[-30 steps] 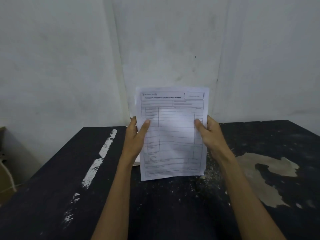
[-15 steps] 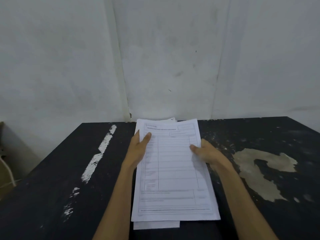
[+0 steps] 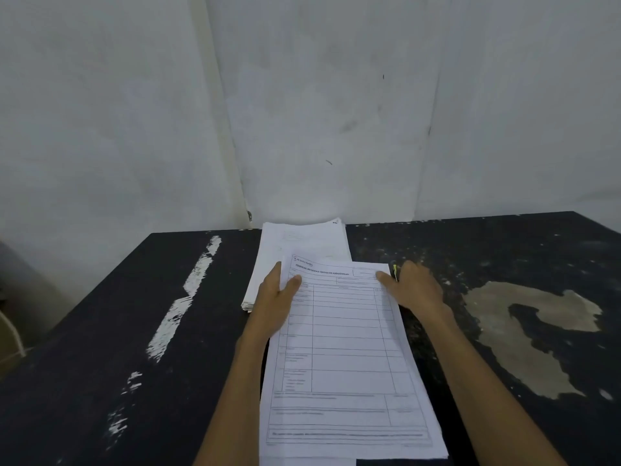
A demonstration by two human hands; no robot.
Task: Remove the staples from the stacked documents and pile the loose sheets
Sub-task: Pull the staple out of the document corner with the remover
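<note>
Now the printed document [image 3: 349, 358] is lying flat on the black table [image 3: 100, 331], header end pointing toward the wall [image 3: 319, 112] and near end running almost to the bottom of the view. The edge of an under sheet [image 3: 302, 461] is showing just beneath its near end.

The person's left hand [image 3: 274, 297] is holding the document at its upper left edge. The thumb [image 3: 294, 283] is lying on top of the paper, and the other fingers are stretching straight along the edge, over the near corner of the back pile. Whether those fingers are passing under the sheet cannot be told.

The right hand [image 3: 415, 287] is sitting knuckles up at the upper right corner, with one fingertip [image 3: 383, 276] touching the paper there. The remaining fingers are curling down toward the table. A small yellow-green item [image 3: 395, 272] is showing at those fingers. What it is, and whether the hand is gripping it, cannot be told.

The back pile [image 3: 302, 240] of white sheets is resting at the far table edge against the wall, its near part lying under the document's header end.

A white streak [image 3: 198, 280] is running along the table well left of the papers. A tan patch [image 3: 524, 331] of worn surface is showing to the right.
</note>
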